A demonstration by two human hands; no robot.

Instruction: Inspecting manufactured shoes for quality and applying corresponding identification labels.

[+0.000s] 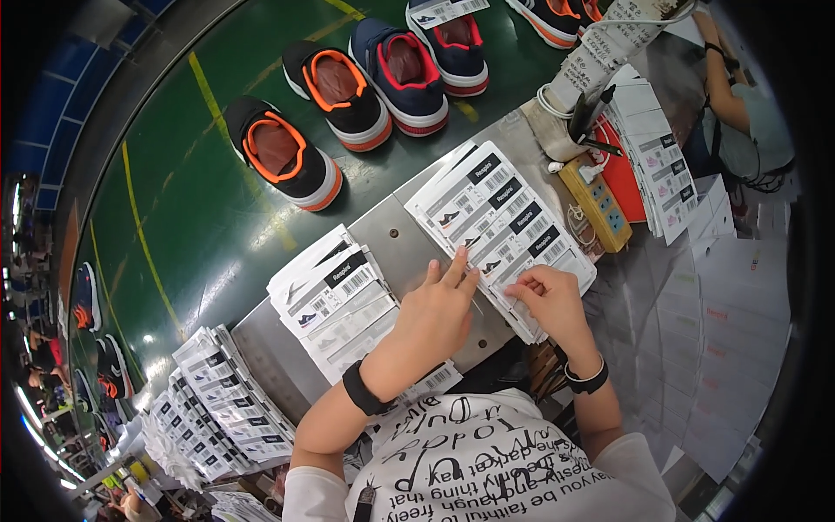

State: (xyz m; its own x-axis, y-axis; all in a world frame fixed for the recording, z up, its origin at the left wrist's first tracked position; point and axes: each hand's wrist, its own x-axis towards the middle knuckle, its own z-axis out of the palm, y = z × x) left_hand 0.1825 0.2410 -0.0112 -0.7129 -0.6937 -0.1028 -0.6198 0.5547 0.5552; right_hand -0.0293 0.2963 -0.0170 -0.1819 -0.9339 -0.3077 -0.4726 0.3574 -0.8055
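A stack of white shoe-label sheets (pixel 513 213) with barcodes and black blocks lies on the metal ledge in front of me. My left hand (pixel 437 306) rests at the stack's left edge, fingers stretched and apart, the tips touching the sheets. On the same stack, near its closest corner, my right hand (pixel 554 304) is closed, thumb and forefinger pinching a label sheet. How much paper that pinch takes in is hidden by the fingers. Left of my left hand sits another pile of label sheets (pixel 335 291).
Black and orange sneakers (pixel 287 157) and navy and red sneakers (pixel 402 78) stand on the green conveyor belt (pixel 187 217). A wooden-cased power strip (pixel 596 202) and pens (pixel 584 117) are to the right. More label stacks (pixel 230 400) lie at left. Another person's arm (pixel 726 83) shows at far right.
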